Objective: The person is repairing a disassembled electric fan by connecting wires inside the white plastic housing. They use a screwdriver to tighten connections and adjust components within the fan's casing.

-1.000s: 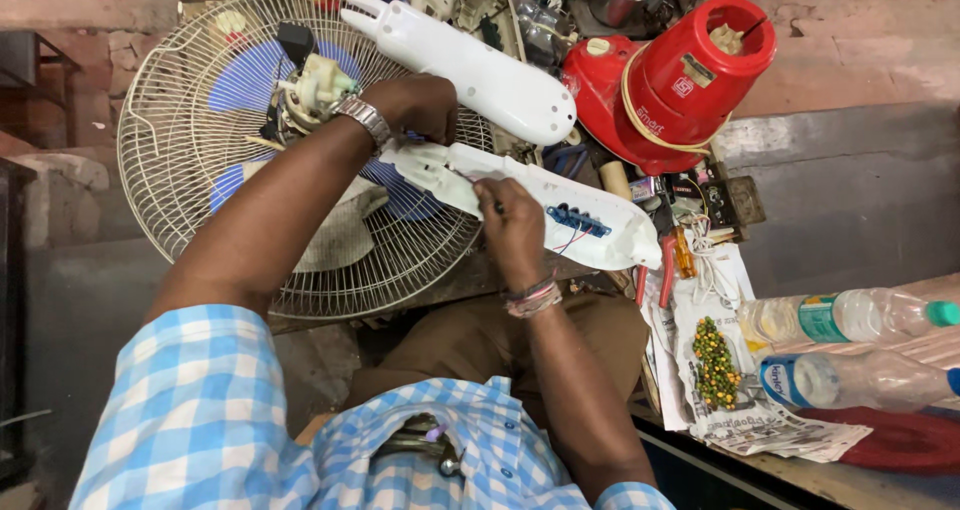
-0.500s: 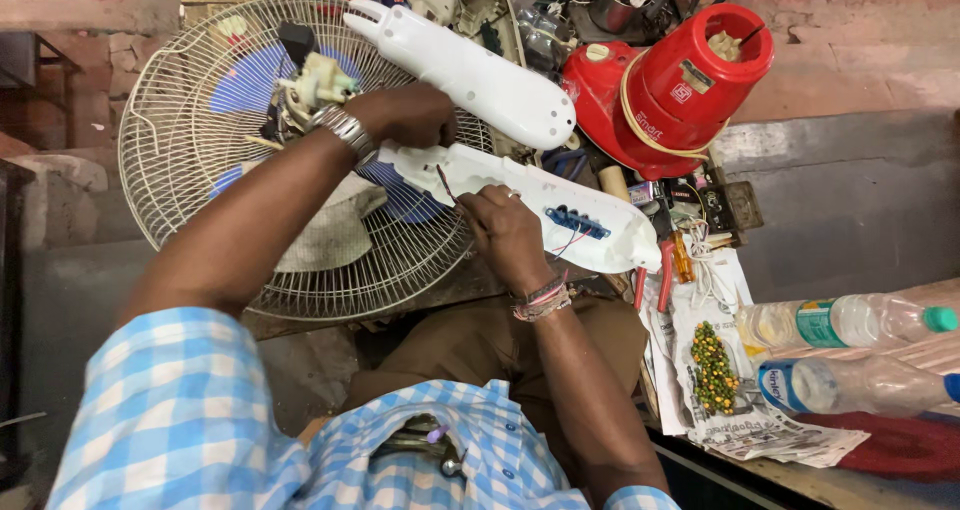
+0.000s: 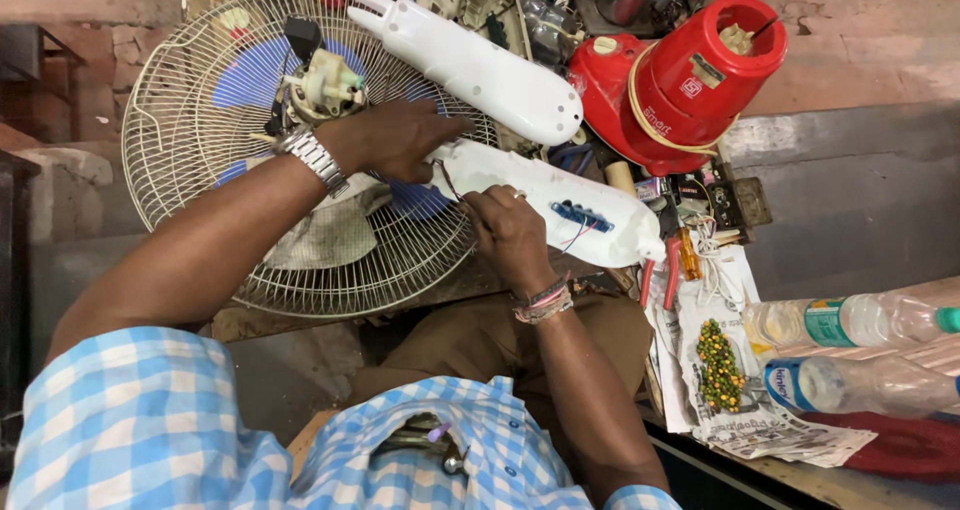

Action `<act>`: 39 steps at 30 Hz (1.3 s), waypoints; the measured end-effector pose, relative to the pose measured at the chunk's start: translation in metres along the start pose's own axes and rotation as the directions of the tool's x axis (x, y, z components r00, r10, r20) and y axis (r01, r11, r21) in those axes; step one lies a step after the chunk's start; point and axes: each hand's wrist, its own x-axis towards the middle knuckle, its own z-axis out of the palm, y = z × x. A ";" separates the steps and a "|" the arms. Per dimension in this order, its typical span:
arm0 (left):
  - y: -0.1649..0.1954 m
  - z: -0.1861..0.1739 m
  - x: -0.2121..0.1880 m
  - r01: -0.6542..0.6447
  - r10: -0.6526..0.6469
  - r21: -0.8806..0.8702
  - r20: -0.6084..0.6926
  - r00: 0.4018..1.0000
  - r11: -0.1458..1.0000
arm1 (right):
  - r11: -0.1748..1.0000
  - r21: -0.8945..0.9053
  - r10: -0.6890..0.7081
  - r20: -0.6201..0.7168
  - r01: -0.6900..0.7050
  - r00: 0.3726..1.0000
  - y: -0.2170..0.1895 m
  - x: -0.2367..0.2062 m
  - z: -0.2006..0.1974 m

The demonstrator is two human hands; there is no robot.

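The long white hollow plastic housing shell [image 3: 560, 205], judged light, stiff and crackable, is gripped at its near end by the left hand [image 3: 395, 140], while thin wires [image 3: 450, 182] are pinched by the right hand [image 3: 510, 232] just beside it.

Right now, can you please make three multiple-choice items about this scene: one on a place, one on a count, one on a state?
1. Where do the plastic bottles lie?
A. at right
B. on the fan guard
C. on the lap

2. How many plastic bottles?
A. one
B. two
C. four

3. The white housing half under the right hand is
A. closed
B. open, its blue part and wires showing
C. wrapped

Answers: A, they lie beside the newspaper; B, two lie together; B, its inside faces up while the left hand steadies it.
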 end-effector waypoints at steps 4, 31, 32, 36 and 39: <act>-0.011 -0.003 0.009 -0.004 0.005 -0.034 0.027 1.000 0.999 | 0.999 -0.032 -0.008 0.031 0.009 0.999 -0.002 -0.001 -0.016; -0.026 0.003 0.056 0.165 0.061 -0.604 0.336 0.940 0.780 | 0.838 0.481 0.268 0.048 -0.258 0.962 -0.023 -0.007 0.023; -0.026 0.003 0.057 0.172 0.052 -0.593 0.341 0.939 0.787 | 0.839 0.481 0.263 0.051 -0.254 0.964 -0.022 -0.009 0.021; -0.024 0.007 0.055 0.149 0.043 -0.548 0.321 0.946 0.823 | 0.799 0.518 0.304 0.092 -0.306 0.948 -0.013 -0.017 0.020; -0.024 0.013 0.050 0.113 -0.015 -0.404 0.239 0.971 0.908 | 0.771 0.515 0.384 0.092 -0.374 0.919 -0.001 -0.020 0.018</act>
